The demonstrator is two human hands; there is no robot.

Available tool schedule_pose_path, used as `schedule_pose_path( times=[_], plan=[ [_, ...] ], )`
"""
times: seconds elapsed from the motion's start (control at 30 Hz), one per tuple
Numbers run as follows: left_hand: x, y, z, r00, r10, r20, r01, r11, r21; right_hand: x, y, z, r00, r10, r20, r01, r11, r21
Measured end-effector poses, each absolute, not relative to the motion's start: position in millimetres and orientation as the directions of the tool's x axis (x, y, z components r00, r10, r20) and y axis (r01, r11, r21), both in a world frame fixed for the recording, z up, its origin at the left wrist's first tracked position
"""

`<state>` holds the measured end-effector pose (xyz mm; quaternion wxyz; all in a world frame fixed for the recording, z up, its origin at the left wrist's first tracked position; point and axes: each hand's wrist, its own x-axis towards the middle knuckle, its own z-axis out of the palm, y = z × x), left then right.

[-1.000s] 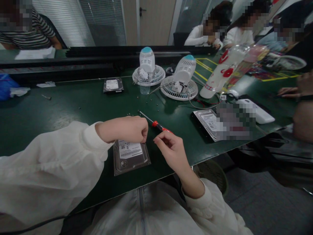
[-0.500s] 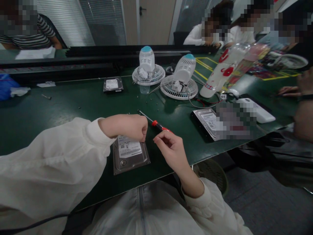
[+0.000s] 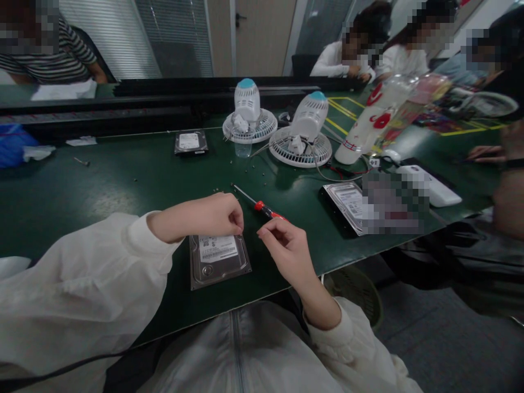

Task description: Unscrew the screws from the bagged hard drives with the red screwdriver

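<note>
A clear plastic cup (image 3: 243,149) beside 1 desk fan (image 3: 248,101) holds nothing I can make out. The hard drive (image 3: 219,262) lies flat, label up, just below the left hand (image 3: 200,216), its fingers pinched. The right hand (image 3: 284,248), also pinched, is near a red-handled screwdriver (image 3: 262,206); I cannot tell whether either hand holds anything.

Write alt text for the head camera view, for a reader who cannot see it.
A person's left hand and right hand, fingers pinched, are poised at the far edge of a hard disk drive lying label up on a green workbench. A red-handled screwdriver lies just beyond the hands, and two small white fans stand farther back.
</note>
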<state>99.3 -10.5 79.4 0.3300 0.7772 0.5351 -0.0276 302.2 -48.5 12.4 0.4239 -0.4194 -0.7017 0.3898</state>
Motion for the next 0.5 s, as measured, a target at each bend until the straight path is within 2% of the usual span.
schedule_pose_path(
  times=[0.07,0.13,0.2,0.27,0.33,0.4,0.5],
  plan=[
    [96.7,-16.1,77.5,0.417,0.844,-0.337,0.842,-0.219,0.494,306.4,-48.4,14.4,-0.269,0.906,0.328,0.303,0.403,-0.864],
    [95.3,-26.6,77.2,0.391,0.897,-0.208,0.845,-0.26,0.466,313.6,-45.3,19.1,-0.229,0.886,0.403,0.384,0.463,-0.799],
    [96.7,-42.8,78.8,0.362,0.932,0.0,0.867,-0.337,0.366,322.2,-38.4,25.1,-0.186,0.864,0.467,0.486,0.494,-0.721],
    [101.9,-63.0,80.7,0.358,0.923,0.14,0.896,-0.381,0.225,330.0,-29.0,30.2,-0.176,0.853,0.492,0.598,0.49,-0.635],
    [110.6,-84.2,80.3,0.402,0.895,0.193,0.894,-0.429,0.13,334.6,-19.4,32.6,-0.244,0.872,0.424,0.742,0.45,-0.498],
    [120.5,-102.9,76.1,0.479,0.853,0.209,0.864,-0.5,0.059,335.7,-11.9,32.2,-0.319,0.902,0.29,0.825,0.415,-0.384],
    [131.0,-121.6,65.0,0.599,0.77,0.219,0.794,-0.607,-0.036,333.3,-5.9,28.8,-0.359,0.92,0.16,0.843,0.393,-0.367]
  ],
)
